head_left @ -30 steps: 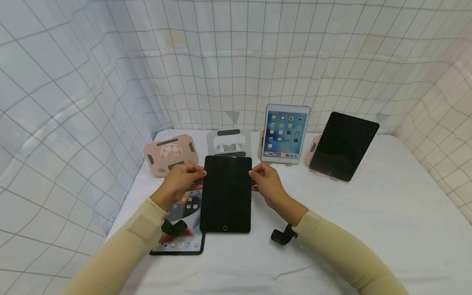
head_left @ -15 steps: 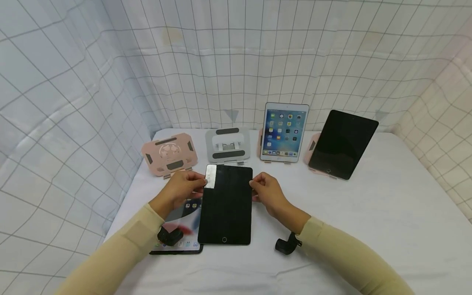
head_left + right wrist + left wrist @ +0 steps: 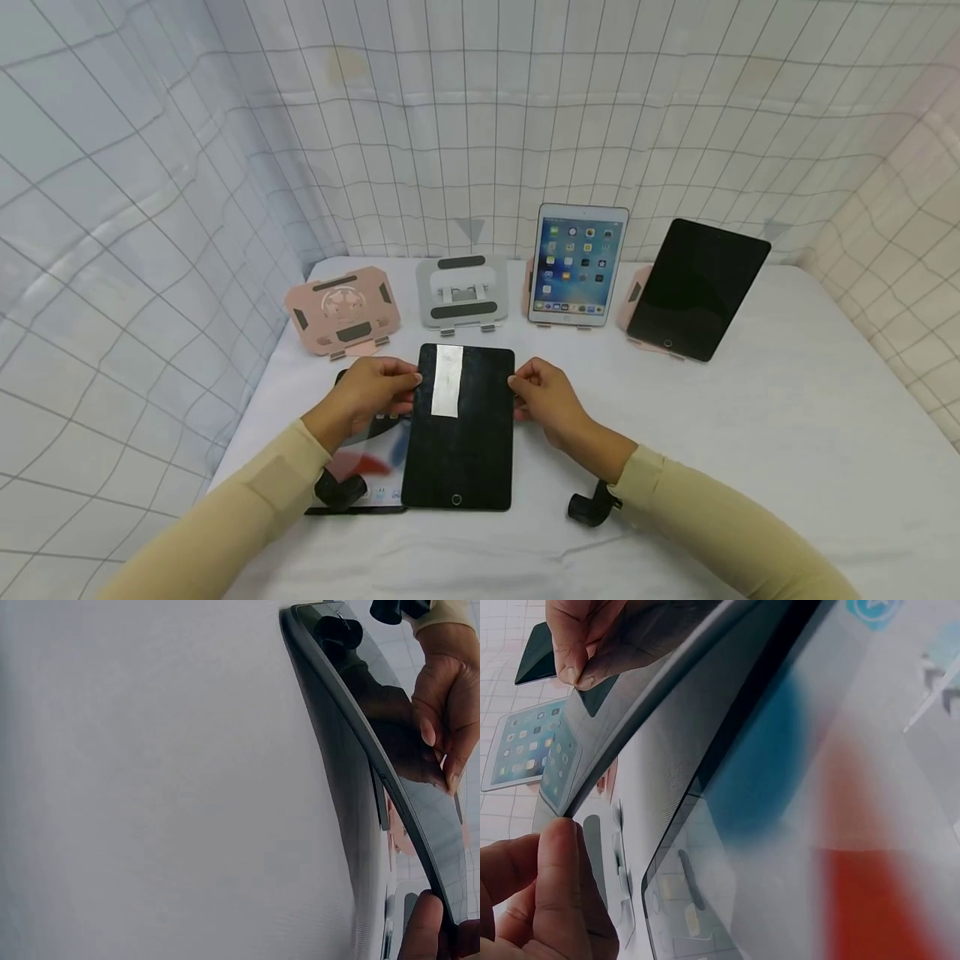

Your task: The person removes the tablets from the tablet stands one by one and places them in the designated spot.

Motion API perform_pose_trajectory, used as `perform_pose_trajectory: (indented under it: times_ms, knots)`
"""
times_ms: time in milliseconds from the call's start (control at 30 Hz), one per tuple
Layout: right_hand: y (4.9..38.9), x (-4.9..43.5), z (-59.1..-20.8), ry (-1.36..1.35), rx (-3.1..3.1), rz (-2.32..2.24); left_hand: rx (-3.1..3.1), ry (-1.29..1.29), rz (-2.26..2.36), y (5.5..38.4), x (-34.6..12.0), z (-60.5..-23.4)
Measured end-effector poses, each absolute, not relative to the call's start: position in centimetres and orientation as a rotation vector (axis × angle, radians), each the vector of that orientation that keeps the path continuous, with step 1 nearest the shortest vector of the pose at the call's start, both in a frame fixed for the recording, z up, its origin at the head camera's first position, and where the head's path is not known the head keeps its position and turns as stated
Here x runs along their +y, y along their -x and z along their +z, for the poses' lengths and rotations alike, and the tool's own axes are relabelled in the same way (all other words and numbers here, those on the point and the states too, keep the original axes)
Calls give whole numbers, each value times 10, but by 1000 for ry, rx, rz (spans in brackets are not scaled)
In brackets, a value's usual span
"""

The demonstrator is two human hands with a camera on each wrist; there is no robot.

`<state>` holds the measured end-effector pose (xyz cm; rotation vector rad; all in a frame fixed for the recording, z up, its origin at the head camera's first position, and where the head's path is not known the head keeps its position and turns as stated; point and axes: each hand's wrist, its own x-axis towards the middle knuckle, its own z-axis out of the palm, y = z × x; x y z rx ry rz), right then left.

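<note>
Both my hands hold a black tablet (image 3: 472, 450) upright in portrait, its dark screen facing me and its round button at the bottom. My left hand (image 3: 367, 392) pinches the left edge near the top between thumb and fingers. Across from it, my right hand (image 3: 551, 400) pinches the right edge the same way. A bright white reflection crosses the upper screen. The right wrist view shows the tablet's thin side (image 3: 356, 712) slanting above the cloth with shadow beneath. Partly hidden under my left hand and this tablet lies a larger tablet (image 3: 360, 467) with a lit, coloured screen.
Behind stand a bare pink stand (image 3: 343, 308) and a bare grey stand (image 3: 463, 292). To their right, a white tablet (image 3: 577, 265) with lit icons and a black tablet (image 3: 699, 290) lean on pink stands. Gridded white curtain (image 3: 480, 125) encloses the white-covered table (image 3: 750, 467).
Both hands have drawn the black tablet a little toward me, exposing the grey stand's lower clips. The white reflection has appeared on its screen and shifted right.
</note>
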<state>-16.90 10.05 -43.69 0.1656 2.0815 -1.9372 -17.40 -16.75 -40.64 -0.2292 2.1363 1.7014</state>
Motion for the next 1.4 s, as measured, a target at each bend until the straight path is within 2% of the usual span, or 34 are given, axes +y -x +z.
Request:
perform_pose_trajectory:
  times_ms: [333,867,1400]
  knots:
    - [169,100,-434,-165,2070,-1945,2136,225,1681,175,-169,-402]
    - [172,97,-445,-180,2109,-1877,2263,179,1542,181,-166,-419]
    - [175,102,-446,-94,2230,-1756,2294,161,1407,182,-162,-419]
